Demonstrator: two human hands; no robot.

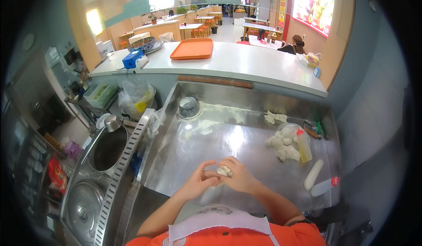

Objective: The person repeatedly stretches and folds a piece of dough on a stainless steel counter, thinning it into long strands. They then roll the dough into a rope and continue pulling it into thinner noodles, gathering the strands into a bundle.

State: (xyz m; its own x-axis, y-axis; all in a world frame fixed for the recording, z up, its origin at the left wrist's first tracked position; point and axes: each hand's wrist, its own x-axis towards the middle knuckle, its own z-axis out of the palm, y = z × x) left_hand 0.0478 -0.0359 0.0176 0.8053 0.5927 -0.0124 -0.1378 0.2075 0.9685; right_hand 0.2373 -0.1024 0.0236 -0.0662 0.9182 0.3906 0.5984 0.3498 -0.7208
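Observation:
Over the stainless steel worktop (pixel 184 153), a small lump of dough (pixel 225 171) is held between my two hands. My right hand (pixel 239 176) curls its fingers around the dough. My left hand (pixel 202 180) meets it from the other side, thumb and fingers bent close to the lump; whether they press on it is hard to tell. More dough pieces (pixel 285 147) lie on the right, beside a squeeze bottle of yellow liquid (pixel 305 147). A long dough roll (pixel 314 174) and a second squeeze bottle (pixel 323 187) lie nearer to me. Flour and a metal bowl (pixel 189 108) are at the back left.
Raised metal walls edge the worktop. Behind it, a wooden rolling pin (pixel 214 81) lies below a white counter (pixel 244 59) with orange trays (pixel 193 48). A large pot (pixel 108 150) with a ladle and a round lid (pixel 83 213) stand left. A person (pixel 295 44) sits beyond the counter.

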